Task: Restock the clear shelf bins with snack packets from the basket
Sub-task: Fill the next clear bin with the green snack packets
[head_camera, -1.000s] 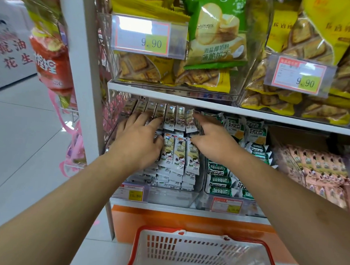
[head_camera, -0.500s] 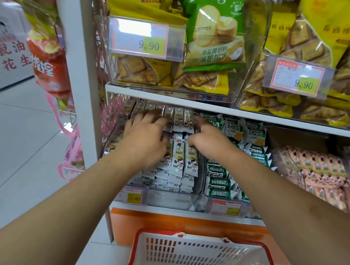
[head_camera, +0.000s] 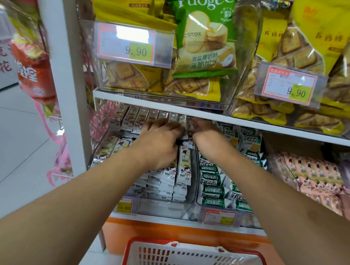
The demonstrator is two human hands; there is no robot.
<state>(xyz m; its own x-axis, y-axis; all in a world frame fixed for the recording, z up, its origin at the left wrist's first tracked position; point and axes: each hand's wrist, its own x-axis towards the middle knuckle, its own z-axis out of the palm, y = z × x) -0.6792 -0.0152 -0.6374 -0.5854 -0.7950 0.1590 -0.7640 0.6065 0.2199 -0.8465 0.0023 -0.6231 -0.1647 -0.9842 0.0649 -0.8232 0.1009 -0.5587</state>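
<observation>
Both hands reaching deeper than before, left hand [head_camera: 161, 145] fingers curled on upright white packets [head_camera: 146, 116], right hand [head_camera: 205, 134] grip unclear, green packets [head_camera: 213, 187] alongside, basket [head_camera: 196, 259] below.

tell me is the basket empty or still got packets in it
Empty as far as shown: the basket shows only bare white slotted walls, no packets. Its near end is cut off by the frame, so cannot tell there.

Green biscuit bag [head_camera: 203, 36], yellow cracker bags [head_camera: 317, 38], red-rimmed white basket [head_camera: 194, 259].
</observation>
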